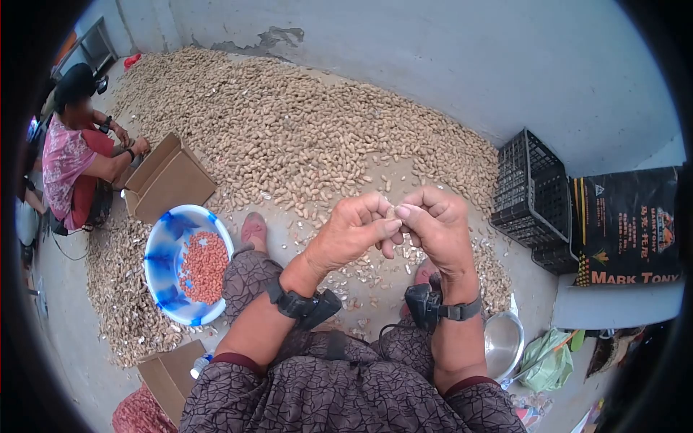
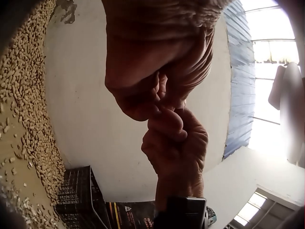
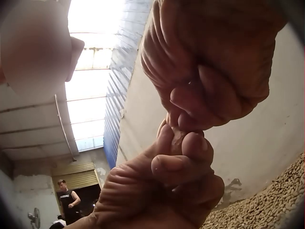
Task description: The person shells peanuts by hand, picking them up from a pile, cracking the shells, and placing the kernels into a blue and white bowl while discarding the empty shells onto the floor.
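Note:
Both hands meet in front of the body, fingertip to fingertip, around one unshelled peanut (image 1: 391, 213). My left hand (image 1: 352, 229) pinches it between thumb and fingers. From the other side my right hand (image 1: 440, 225) pinches it too, thumb against the shell. In the right wrist view a bit of the peanut (image 3: 177, 138) shows between the left fingers; the fingers hide most of it. Beyond the hands spreads a large heap of unshelled peanuts (image 1: 289, 130). A blue-and-white basin (image 1: 163, 281) holding shelled pink kernels (image 1: 203, 267) stands beside the left foot.
Black plastic crates (image 1: 530, 191) and a black printed sack (image 1: 626, 227) stand at the right. A metal bowl (image 1: 503, 345) and a green bag (image 1: 547, 361) lie near the right leg. At the left another person (image 1: 72, 155) sits by a cardboard box (image 1: 170, 180). Empty shells (image 1: 126, 303) litter the floor.

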`<state>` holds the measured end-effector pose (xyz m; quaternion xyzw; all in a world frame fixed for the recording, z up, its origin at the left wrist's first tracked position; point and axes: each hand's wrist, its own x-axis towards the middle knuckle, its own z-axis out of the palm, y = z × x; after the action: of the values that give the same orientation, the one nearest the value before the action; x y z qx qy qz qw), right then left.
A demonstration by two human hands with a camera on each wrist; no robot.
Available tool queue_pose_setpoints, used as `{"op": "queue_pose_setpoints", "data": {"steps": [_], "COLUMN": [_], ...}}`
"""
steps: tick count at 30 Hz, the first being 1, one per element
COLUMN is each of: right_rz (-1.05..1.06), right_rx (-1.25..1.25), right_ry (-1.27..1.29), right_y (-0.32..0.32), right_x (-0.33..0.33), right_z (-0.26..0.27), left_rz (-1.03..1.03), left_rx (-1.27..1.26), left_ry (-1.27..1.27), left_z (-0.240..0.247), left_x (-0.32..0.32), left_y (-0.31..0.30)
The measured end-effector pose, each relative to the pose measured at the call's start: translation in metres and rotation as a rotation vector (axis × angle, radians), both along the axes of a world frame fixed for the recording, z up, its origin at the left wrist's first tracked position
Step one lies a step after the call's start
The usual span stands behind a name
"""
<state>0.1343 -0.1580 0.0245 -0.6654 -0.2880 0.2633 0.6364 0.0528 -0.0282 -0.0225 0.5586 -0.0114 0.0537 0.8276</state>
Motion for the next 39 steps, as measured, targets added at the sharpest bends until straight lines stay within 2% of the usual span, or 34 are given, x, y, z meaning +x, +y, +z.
{"op": "queue_pose_setpoints", "data": {"steps": [4, 10, 14, 16, 17, 19, 23, 25, 26, 28, 29, 31, 32, 34, 35, 37, 38, 39], "right_rz": [-0.018, -0.061, -0.141, -0.213, -0.214, -0.187, -0.205, -0.201, -0.196, -0.213, -0.209, -0.212, -0.205, -0.347, -0.341, -0.488, -0.487, -0.446], "right_rx": [0.043, 0.108, 0.107, 0.046, 0.047, 0.091, 0.074, 0.088, 0.09, 0.189, 0.193, 0.276, 0.278, -0.029, -0.029, -0.506, -0.506, -0.455], "right_ry": [-0.006, 0.077, 0.025, -0.162, -0.161, -0.69, -0.7, -0.926, -0.929, -0.638, -0.644, -0.19, -0.193, -0.347, -0.351, -0.683, -0.686, -0.582], "right_y": [0.001, 0.003, 0.008, 0.011, 0.011, 0.013, 0.014, 0.015, 0.017, 0.02, 0.02, 0.016, 0.012, -0.001, -0.008, -0.018, -0.019, -0.02], "right_x": [-0.001, -0.008, -0.017, -0.02, -0.018, -0.013, -0.013, -0.014, -0.015, -0.021, -0.022, -0.023, -0.016, 0.008, 0.018, 0.032, 0.034, 0.036], "right_z": [-0.001, -0.003, -0.008, -0.012, -0.018, -0.035, -0.032, -0.028, -0.028, -0.031, -0.028, -0.019, -0.017, -0.011, -0.009, -0.006, -0.009, -0.013], "left_rz": [-0.036, -0.063, -0.067, -0.078, -0.079, 0.02, 0.056, 0.126, 0.129, 0.109, 0.111, -0.098, -0.094, 0.066, 0.07, 0.158, 0.158, 0.204], "left_rx": [-0.142, -0.219, -0.31, -0.415, -0.414, -0.532, -0.582, -0.628, -0.628, -0.721, -0.72, -0.792, -0.792, -0.717, -0.718, -0.609, -0.609, -0.569], "left_ry": [-0.04, -0.062, -0.042, -0.042, -0.041, 0.008, 0.025, 0.117, 0.113, 0.12, 0.113, -0.057, -0.063, -0.042, -0.048, -0.007, -0.011, -0.008], "left_z": [-0.008, -0.012, -0.012, -0.015, -0.018, -0.025, -0.023, -0.017, -0.019, -0.026, -0.032, -0.042, -0.039, -0.031, -0.027, -0.023, -0.023, -0.025], "left_x": [0.004, 0.004, 0.004, 0.004, 0.005, 0.008, 0.008, 0.007, 0.007, 0.007, 0.008, 0.009, 0.009, 0.009, 0.009, 0.008, 0.009, 0.01], "left_y": [-0.003, -0.007, -0.011, -0.012, -0.013, -0.017, -0.019, -0.019, -0.018, -0.016, -0.011, -0.003, -0.002, -0.003, -0.004, -0.006, -0.006, -0.007]}}
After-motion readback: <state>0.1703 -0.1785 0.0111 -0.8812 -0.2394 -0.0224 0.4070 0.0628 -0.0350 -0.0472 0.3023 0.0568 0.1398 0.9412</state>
